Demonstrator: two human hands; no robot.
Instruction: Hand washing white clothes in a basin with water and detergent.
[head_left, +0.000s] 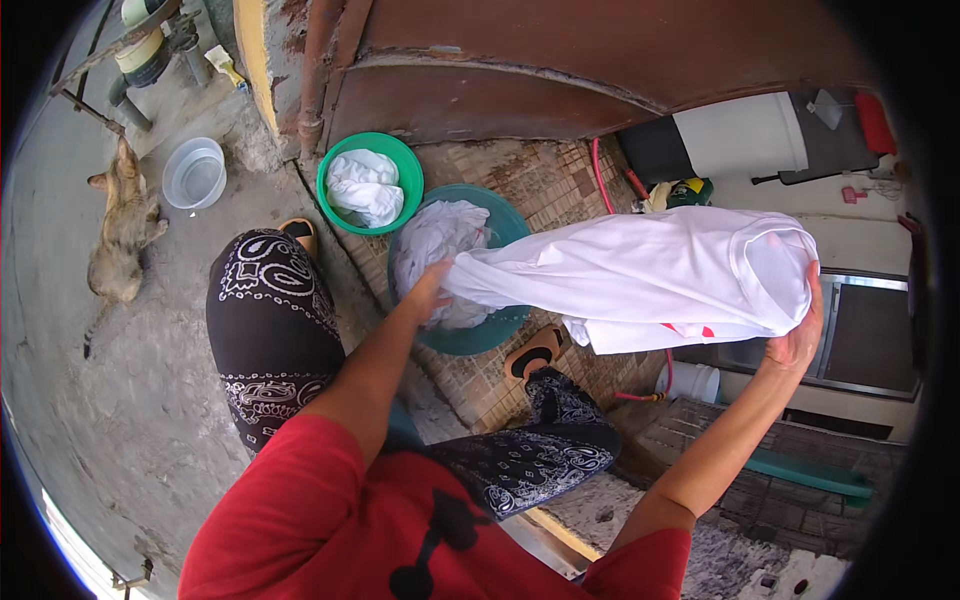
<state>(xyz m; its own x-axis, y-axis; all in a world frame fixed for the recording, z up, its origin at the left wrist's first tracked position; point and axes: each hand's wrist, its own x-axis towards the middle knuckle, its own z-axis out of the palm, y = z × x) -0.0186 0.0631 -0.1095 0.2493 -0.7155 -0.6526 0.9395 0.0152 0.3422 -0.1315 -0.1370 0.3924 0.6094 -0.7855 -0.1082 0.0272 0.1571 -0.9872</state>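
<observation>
A white T-shirt (637, 262) with small red marks is stretched sideways in front of me. My right hand (801, 334) holds it by the neckline, whose round opening faces right. At the other end my left hand (433, 289) grips the cloth where it is bunched narrow, above a teal basin (514, 206). More white laundry (442, 229) is heaped inside that basin. A green basin (414, 169) touches it on the upper left and contains a wad of white cloth (364, 187).
A cat (124, 232) lies on the concrete at left, close to a clear plastic tub (195, 174) of water. A pink hose (602, 180) runs over the tiled floor. A white bucket (686, 380) is at right. A brown metal gate (487, 97) stands beyond the basins.
</observation>
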